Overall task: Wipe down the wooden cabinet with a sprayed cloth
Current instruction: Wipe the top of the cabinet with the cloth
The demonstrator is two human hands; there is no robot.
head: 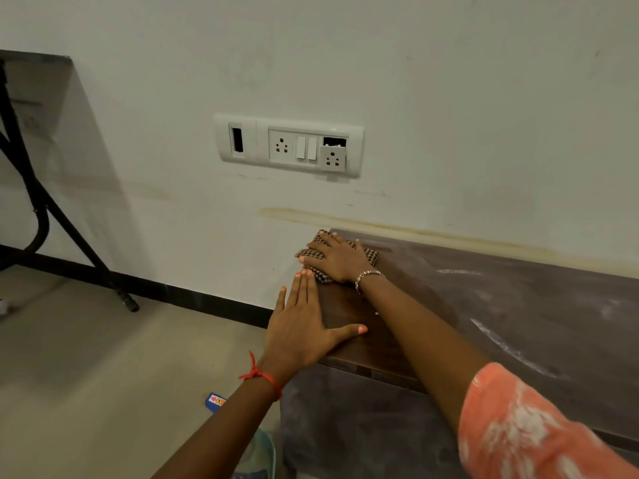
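- Right hand [340,259] lies flat, palm down, fingers spread, pressing a folded cloth [370,254] onto the far left corner of the cabinet top; I see a thin metal bracelet [367,275] at that wrist and a coral sleeve with a white print [525,430] further up the arm.
- That cloth is a woven brown-and-cream check, folded into a rough pad, its edge poking past the cabinet's corner close to the wall [449,98].
- Left hand [304,326] is also open and flat, fingers together and pointing toward the wall, thumb splayed out to the right; it rests on the cabinet's left edge just short of the cloth, fingertips about touching it. A red thread band [262,375] is tied round this wrist.
- From my view the wooden cabinet [501,305] has a dark brown grain top, dusty, with pale streaks across the right part; the strip nearest the hands looks darker and cleaner.
- Both arms are stretched forward, the right one crossing over the cabinet top.
- On the wall above sits a white switch-and-socket plate [288,145], one socket module hanging loose.
- A small blue box [215,402] lies on the floor [103,357] by the left forearm; I cannot read it.
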